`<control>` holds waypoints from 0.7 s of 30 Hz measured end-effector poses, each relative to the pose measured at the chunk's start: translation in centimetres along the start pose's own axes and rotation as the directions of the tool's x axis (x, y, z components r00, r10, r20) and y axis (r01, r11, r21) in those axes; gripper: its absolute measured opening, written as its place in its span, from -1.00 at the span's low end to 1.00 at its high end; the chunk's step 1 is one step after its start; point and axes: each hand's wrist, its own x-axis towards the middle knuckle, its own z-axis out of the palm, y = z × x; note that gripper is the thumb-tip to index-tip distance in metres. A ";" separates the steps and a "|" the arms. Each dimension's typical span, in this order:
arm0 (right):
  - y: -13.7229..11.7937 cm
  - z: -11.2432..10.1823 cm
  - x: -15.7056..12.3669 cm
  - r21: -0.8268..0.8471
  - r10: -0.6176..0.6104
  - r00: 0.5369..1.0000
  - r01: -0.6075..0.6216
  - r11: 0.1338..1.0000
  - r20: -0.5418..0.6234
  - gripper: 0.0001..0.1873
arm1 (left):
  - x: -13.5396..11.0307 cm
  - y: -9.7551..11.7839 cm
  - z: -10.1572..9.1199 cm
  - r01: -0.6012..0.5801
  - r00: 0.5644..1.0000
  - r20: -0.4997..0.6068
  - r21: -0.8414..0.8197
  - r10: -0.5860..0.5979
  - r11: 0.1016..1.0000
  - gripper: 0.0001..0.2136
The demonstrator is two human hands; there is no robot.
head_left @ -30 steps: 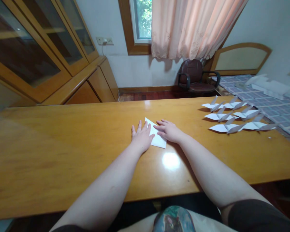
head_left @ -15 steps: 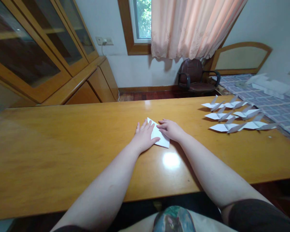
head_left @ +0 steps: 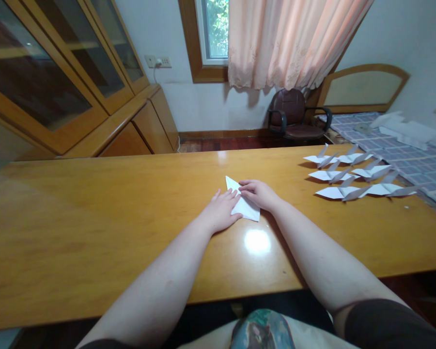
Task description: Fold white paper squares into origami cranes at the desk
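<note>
A folded white paper triangle lies flat on the wooden table, near its middle. My left hand rests on the paper's left edge with its fingers stretched out flat, pressing down. My right hand lies on the paper's right side, fingers curled loosely with the fingertips on the sheet. Part of the paper is hidden under both hands.
Several finished white paper cranes stand in rows at the table's right end. Beyond it lie a bed with a patterned cover and a dark office chair. A glass-door cabinet lines the left wall.
Both hands and the paper have shifted slightly right. My left hand's fingers have drawn together and slid onto the paper; my right hand stays on it.
</note>
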 end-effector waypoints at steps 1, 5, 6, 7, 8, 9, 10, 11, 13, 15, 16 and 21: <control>0.0 0.0 0.0 0.010 -0.004 1.000 0.004 1.000 -0.003 -0.74 | 0.0 0.0 0.0 -0.009 1.000 -0.005 0.004 0.009 1.000 -0.41; -0.2 -0.1 0.0 0.023 -0.038 0.999 0.037 0.999 0.031 -0.76 | 0.0 0.0 -0.1 -0.072 0.997 -0.025 0.004 0.072 0.997 -0.44; -0.3 -0.1 0.0 0.027 -0.047 0.998 0.046 0.999 0.044 -0.76 | 0.0 0.1 -0.2 -0.086 0.996 -0.036 0.004 0.086 0.996 -0.45; -0.3 -0.1 0.0 0.031 -0.054 0.997 0.052 0.998 0.051 -0.76 | 0.0 0.2 -0.2 -0.099 0.994 -0.051 0.005 0.099 0.995 -0.48; -0.3 -0.2 0.0 0.035 -0.057 0.997 0.055 0.998 0.054 -0.77 | 0.0 0.3 -0.3 -0.110 0.992 -0.068 0.005 0.110 0.994 -0.53; -0.3 -0.2 0.1 0.040 -0.057 0.997 0.055 0.998 0.053 -0.77 | -0.1 0.3 -0.4 -0.124 0.989 -0.083 0.002 0.124 0.992 -0.59; -0.2 -0.2 0.1 0.043 -0.054 0.997 0.052 0.998 0.051 -0.77 | -0.1 0.4 -0.5 -0.143 0.986 -0.092 -0.006 0.142 0.990 -0.66; -0.2 -0.1 0.1 0.044 -0.052 0.997 0.050 0.998 0.049 -0.76 | -0.1 0.5 -0.6 -0.164 0.982 -0.097 -0.020 0.161 0.986 -0.72; -0.1 -0.1 0.1 0.041 -0.057 0.997 0.055 0.998 0.048 -0.76 | -0.1 0.6 -0.8 -0.198 0.977 -0.098 -0.062 0.192 0.978 -0.78; 0.0 0.0 0.2 0.033 -0.067 0.997 0.065 0.997 0.049 -0.75 | 0.0 0.5 -0.9 -0.216 0.973 -0.100 -0.101 0.206 0.971 -0.78; 0.0 0.0 0.2 0.030 -0.070 0.996 0.069 0.997 0.049 -0.75 | 0.0 0.5 -0.9 -0.218 0.973 -0.104 -0.115 0.206 0.969 -0.78; 0.0 -0.1 0.2 0.041 -0.085 0.995 0.083 0.996 0.042 -0.74 | -0.1 0.5 -0.8 -0.228 0.972 -0.096 -0.153 0.215 0.962 -0.81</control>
